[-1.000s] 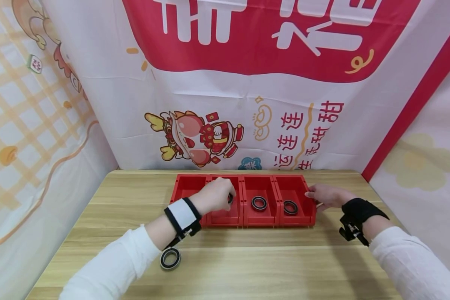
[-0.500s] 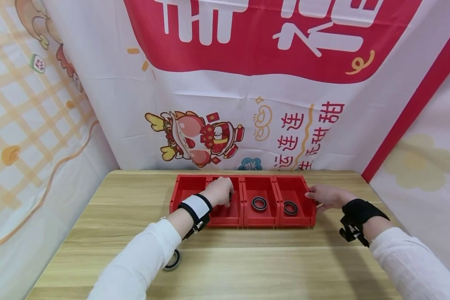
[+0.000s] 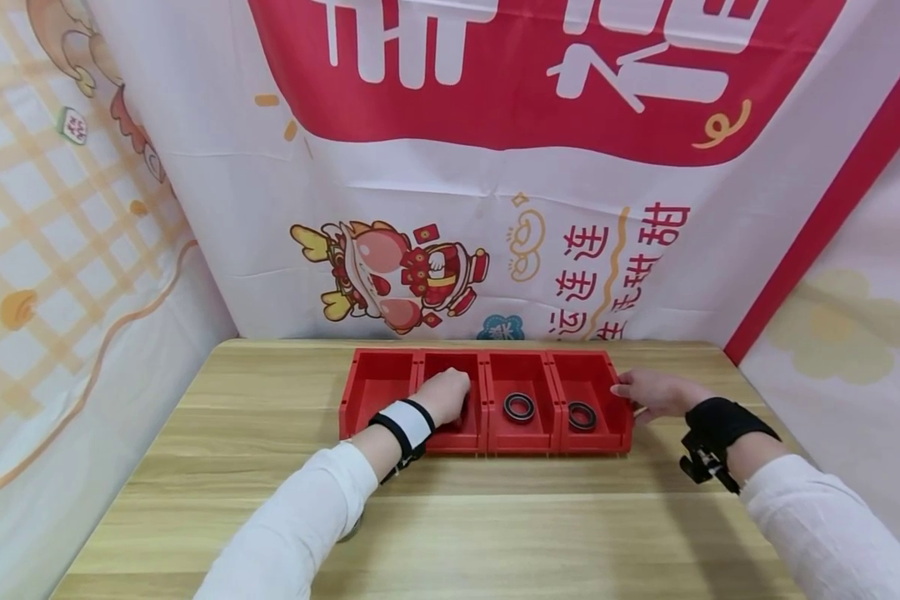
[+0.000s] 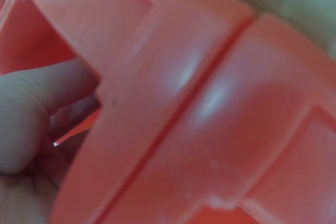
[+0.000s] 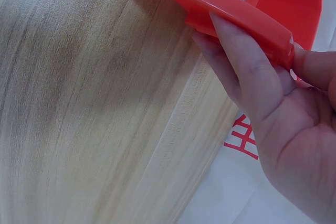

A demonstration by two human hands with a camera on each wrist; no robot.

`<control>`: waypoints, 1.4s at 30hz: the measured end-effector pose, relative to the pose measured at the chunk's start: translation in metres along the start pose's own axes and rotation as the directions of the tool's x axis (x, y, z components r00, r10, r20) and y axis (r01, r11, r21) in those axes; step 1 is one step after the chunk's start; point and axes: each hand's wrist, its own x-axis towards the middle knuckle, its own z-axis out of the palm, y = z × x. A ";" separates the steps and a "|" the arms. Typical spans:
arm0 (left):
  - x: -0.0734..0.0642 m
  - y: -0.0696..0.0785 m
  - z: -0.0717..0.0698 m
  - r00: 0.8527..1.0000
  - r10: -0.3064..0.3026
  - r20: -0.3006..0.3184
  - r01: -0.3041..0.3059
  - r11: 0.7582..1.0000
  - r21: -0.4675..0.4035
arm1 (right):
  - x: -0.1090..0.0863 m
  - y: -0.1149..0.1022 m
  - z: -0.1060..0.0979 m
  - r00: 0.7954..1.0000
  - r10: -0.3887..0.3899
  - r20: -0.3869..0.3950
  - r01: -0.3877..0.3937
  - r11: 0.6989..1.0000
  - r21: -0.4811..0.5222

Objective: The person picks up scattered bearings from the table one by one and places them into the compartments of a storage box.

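Several red plastic bins stand joined in a row at the back of the table. My left hand (image 3: 446, 397) reaches down into the second bin (image 3: 450, 443) from the left, fingers curled about a black-sealed ball bearing (image 3: 464, 407) that it mostly hides. In the left wrist view, the curled left fingers (image 4: 68, 85) sit behind the bin's wall, and the bearing is barely visible. My right hand (image 3: 656, 392) grips the side wall of the rightmost bin (image 5: 247, 17), thumb at the rim and fingers beneath. One bearing (image 3: 519, 407) lies in the third bin, another (image 3: 581, 416) in the rightmost.
Another bearing (image 3: 354, 530) lies on the wooden table (image 3: 540, 533), mostly covered by the left sleeve. The leftmost bin (image 3: 378, 367) stands left of my left hand. A printed cloth (image 3: 435, 192) hangs right behind the table's back edge.
My left hand has moved slightly lower and forward into the second bin with the bearing, and the left forearm has swung right, covering the bearing on the table. The right hand holds still.
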 end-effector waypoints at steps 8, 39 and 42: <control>0.004 0.004 0.012 0.998 0.024 -0.057 -0.019 0.996 0.086 | -0.001 0.000 -0.001 1.000 -0.010 -0.007 0.009 1.000 -0.006; -0.177 -0.016 -0.033 0.925 0.171 -0.339 -0.092 0.967 0.238 | 0.000 0.000 0.001 1.000 -0.015 -0.001 0.015 1.000 -0.017; -0.193 -0.027 -0.015 0.935 0.156 -0.318 -0.085 0.971 0.224 | -0.001 0.000 0.001 1.000 -0.015 -0.001 0.015 0.999 -0.031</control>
